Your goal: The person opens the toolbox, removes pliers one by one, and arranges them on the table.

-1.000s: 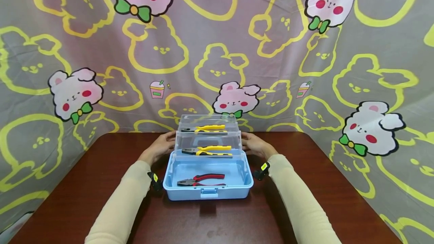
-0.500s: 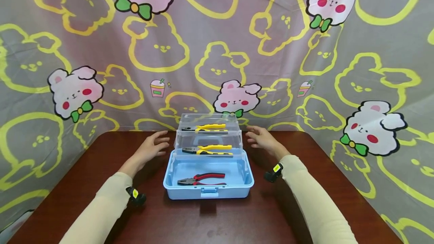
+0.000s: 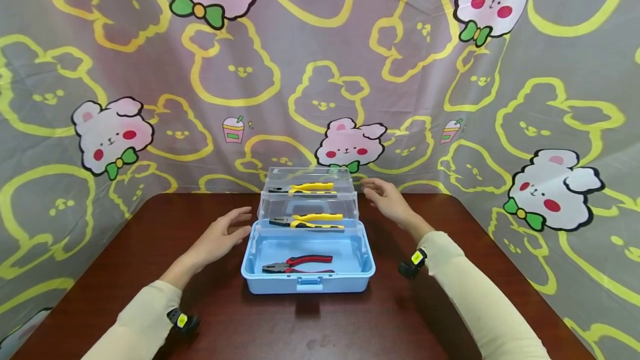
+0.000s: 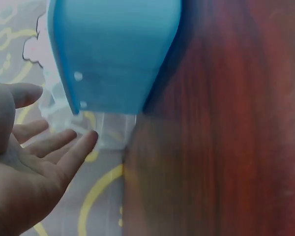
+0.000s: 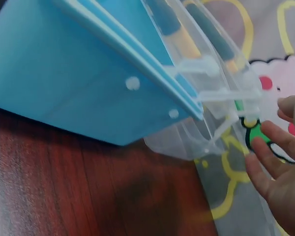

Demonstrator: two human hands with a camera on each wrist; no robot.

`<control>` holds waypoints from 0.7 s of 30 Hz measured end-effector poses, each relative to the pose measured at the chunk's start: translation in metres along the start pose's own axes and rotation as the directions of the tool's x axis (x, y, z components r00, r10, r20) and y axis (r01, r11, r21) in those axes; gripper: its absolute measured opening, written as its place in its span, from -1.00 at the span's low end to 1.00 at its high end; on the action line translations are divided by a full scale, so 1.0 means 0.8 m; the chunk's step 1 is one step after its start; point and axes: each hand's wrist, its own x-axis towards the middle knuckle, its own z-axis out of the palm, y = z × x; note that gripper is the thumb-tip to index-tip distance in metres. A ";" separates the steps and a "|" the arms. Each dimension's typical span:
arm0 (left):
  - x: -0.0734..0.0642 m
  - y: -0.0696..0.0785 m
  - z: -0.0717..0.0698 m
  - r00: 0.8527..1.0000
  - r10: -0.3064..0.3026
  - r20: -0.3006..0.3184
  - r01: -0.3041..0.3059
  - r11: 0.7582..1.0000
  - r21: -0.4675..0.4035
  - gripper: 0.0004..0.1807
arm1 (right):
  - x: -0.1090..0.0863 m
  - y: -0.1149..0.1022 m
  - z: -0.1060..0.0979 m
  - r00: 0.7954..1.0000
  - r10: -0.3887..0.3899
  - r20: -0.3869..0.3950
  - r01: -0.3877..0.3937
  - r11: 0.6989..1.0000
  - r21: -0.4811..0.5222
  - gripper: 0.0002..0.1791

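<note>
A light blue toolbox (image 3: 308, 284) stands unfolded on the table, its clear plastic trays (image 3: 310, 205) raised in steps behind the base. In the base lie pliers with red and black handles (image 3: 311, 259). Each clear tray carries yellow and black pliers; the lower pair (image 3: 317, 218) sits in front of the upper pair (image 3: 312, 186). My left hand (image 3: 220, 238) hovers left of the box, fingers loosely spread and holding nothing. To the right of the trays, my right hand (image 3: 387, 200) is apart from the box with relaxed fingers. Both wrist views show the box's blue side near the fingers.
The brown wooden table (image 3: 350, 326) runs back to a grey curtain (image 3: 240, 65) printed with yellow outlines and white bunnies. Small black wrist devices with yellow labels, such as the left one (image 3: 182, 321), sit on both sleeves.
Both hands have left the toolbox's sides and moved outward, the left also back toward the body. The box and pliers stay in place.
</note>
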 end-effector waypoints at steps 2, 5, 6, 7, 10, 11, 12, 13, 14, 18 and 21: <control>-0.009 0.007 0.005 1.000 -0.001 -0.001 0.001 0.999 0.032 -0.34 | -0.002 -0.006 0.004 0.999 -0.034 -0.035 0.033 0.998 -0.047 -0.59; -0.025 0.018 0.014 1.000 -0.010 0.018 0.008 0.995 0.104 -0.20 | -0.005 -0.012 0.011 0.993 -0.089 -0.083 0.078 0.988 -0.130 -0.61; -0.030 0.021 0.016 1.000 -0.012 0.026 0.009 0.992 0.127 -0.14 | -0.005 -0.015 0.013 0.990 -0.111 -0.091 0.097 0.985 -0.146 -0.61; -0.035 0.024 0.019 0.999 -0.014 0.034 0.009 0.989 0.145 -0.08 | -0.005 -0.016 0.016 0.986 -0.138 -0.094 0.121 0.979 -0.166 -0.61; -0.048 0.031 0.026 0.998 -0.016 0.061 0.006 0.988 0.152 0.07 | -0.004 -0.021 0.026 0.973 -0.215 -0.080 0.195 0.959 -0.208 -0.59; -0.052 0.032 0.029 0.997 -0.009 0.071 -0.001 0.990 0.142 0.12 | -0.003 -0.024 0.030 0.969 -0.235 -0.073 0.215 0.952 -0.216 -0.59; -0.054 0.033 0.032 0.997 0.002 0.081 -0.012 0.992 0.124 0.16 | -0.002 -0.026 0.033 0.965 -0.253 -0.067 0.233 0.947 -0.222 -0.59; -0.056 0.034 0.035 0.996 0.014 0.092 -0.023 0.995 0.097 0.19 | 0.000 -0.028 0.036 0.961 -0.269 -0.061 0.249 0.942 -0.227 -0.59; -0.057 0.034 0.038 0.995 0.024 0.099 -0.031 0.997 0.070 0.22 | 0.001 -0.032 0.039 0.958 -0.281 -0.057 0.260 0.937 -0.234 -0.58; -0.058 0.034 0.047 0.994 0.032 0.107 -0.031 0.999 -0.014 0.30 | 0.010 -0.043 0.052 0.948 -0.318 -0.030 0.297 0.911 -0.286 -0.57; -0.059 0.033 0.050 0.995 0.003 0.095 0.001 0.999 -0.042 0.30 | 0.018 -0.054 0.062 0.946 -0.323 0.014 0.311 0.897 -0.314 -0.56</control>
